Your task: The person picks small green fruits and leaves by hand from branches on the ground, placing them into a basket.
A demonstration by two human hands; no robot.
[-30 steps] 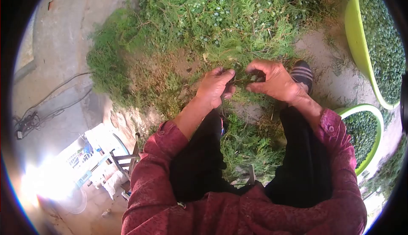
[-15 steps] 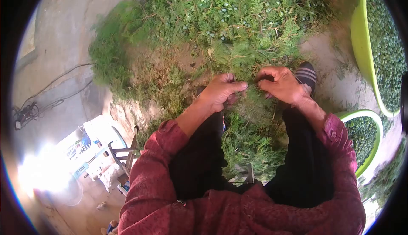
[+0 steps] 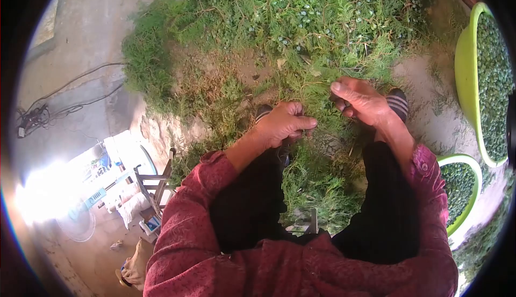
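Note:
Low over the strewn greenery, my left hand (image 3: 286, 123) is closed, with thumb and forefinger pinched at the base of a thin arborvitae sprig (image 3: 329, 134). My right hand (image 3: 364, 102) is a short way to the right and farther forward. Its fingers are curled under the thumb; whatever they hold is hidden or too small to name. Ahead of both hands lies a large pile of arborvitae branches (image 3: 301, 20) carrying small pale blue-green cones. Loose green sprigs (image 3: 317, 189) cover the ground between my legs.
A large lime-green basin (image 3: 466, 76) full of small green cones stands at the right. Below it is a second green-rimmed basin (image 3: 475, 189), also filled. On the left are black cables (image 3: 75, 90), a wooden stool frame (image 3: 156, 181) and a fan (image 3: 78, 222) near a bright light.
My right hand has moved away from the left, forward and slightly right, its thumb now pointing up and left. My left hand remains pinched in nearly the same place. The view has shifted slightly.

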